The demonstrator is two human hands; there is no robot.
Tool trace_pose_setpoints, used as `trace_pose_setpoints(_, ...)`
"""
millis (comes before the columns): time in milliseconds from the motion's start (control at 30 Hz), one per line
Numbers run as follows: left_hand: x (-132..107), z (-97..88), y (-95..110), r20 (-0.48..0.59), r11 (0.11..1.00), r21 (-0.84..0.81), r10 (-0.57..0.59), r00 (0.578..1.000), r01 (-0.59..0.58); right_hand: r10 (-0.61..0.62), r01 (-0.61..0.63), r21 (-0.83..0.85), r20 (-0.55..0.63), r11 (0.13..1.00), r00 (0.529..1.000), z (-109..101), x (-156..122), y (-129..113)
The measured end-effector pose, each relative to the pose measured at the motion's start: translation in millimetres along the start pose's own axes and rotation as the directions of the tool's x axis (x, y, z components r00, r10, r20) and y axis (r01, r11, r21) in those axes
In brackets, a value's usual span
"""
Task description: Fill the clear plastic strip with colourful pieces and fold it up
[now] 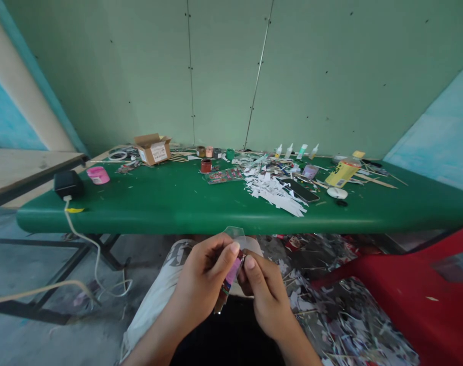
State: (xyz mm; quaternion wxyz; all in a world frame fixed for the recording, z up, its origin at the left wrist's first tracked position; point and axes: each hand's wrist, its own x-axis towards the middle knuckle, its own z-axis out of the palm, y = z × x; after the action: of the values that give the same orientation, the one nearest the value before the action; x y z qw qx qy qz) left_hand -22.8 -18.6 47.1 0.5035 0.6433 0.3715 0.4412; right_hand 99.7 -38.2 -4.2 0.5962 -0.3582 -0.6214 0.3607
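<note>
Below the front edge of the green table (178, 203), over my lap, both my hands pinch one small object. My left hand (203, 277) is closed on a small colourful packet (228, 282), pink at the top and darker below, with a clear plastic flap (236, 234) sticking up above the fingers. My right hand (264, 292) is closed on the same packet from the right, thumb pressed against its top. The packet's lower end pokes out between the hands.
On the table lie a heap of white paper scraps (275, 193), a phone (300, 190), a yellow tube (342, 173), small glue bottles (288, 151), paint pots (206, 165), a cardboard box (153, 148), a pink tub (97, 175) and a black charger (68, 184) with cable. Paper litter covers the floor beside a red surface (426, 295).
</note>
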Motion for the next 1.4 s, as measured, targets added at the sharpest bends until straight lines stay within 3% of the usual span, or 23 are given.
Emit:
trace_pose_setpoints(233, 0, 1.8, -3, -0.124, 0.996, -0.07, -0.063, 0.99, 0.055, -0.053, 0.05, -0.099, -0.021, 0.994, 0.998, 2, -1, -4)
trace_pose_setpoints(400, 0, 0.9, -7, -0.159, 0.992, -0.114, -0.062, 0.985, 0.044, 0.021, -0.025, -0.147, -0.031, 0.989, 0.999, 3, 6, -11)
trace_pose_setpoints(533, -2, 1.5, -9, -0.038, 0.989, -0.14, -0.053, 0.998, 0.048, 0.031, -0.04, -0.058, -0.142, 0.998, 0.989, 2, 10, -11)
trace_pose_setpoints(667, -5, 4.2, -12, 0.057, 0.993, -0.053, -0.106, 0.993, 0.109, -0.007, -0.017, -0.107, -0.226, 0.994, 0.974, -1, 8, -8)
trace_pose_setpoints(833, -6, 6.6, -10, -0.086, 0.979, -0.183, -0.103, 0.991, 0.086, -0.154, 0.11, -0.288, -0.137, 0.951, 0.979, -5, 4, -3)
trace_pose_setpoints(967, -6, 7.0, -3, -0.101, 0.961, -0.246, -0.157, 0.982, 0.128, -0.262, 0.244, -0.412, 0.014, 0.878, 0.965, -7, 5, -1)
trace_pose_setpoints(1067, -6, 7.0, -1, -0.111, 0.951, -0.279, -0.169, 0.979, 0.133, -0.295, 0.287, -0.447, 0.055, 0.847, 0.954, -6, 6, -3)
trace_pose_setpoints(1200, -8, 5.5, 0, -0.092, 0.942, -0.303, -0.18, 0.979, 0.145, -0.344, 0.332, -0.468, 0.062, 0.819, 0.937, -3, 7, -6)
trace_pose_setpoints(1400, -13, 4.0, 1, -0.049, 0.946, -0.303, -0.139, 0.989, 0.118, -0.403, 0.339, -0.503, -0.019, 0.795, 0.915, 2, 3, -5)
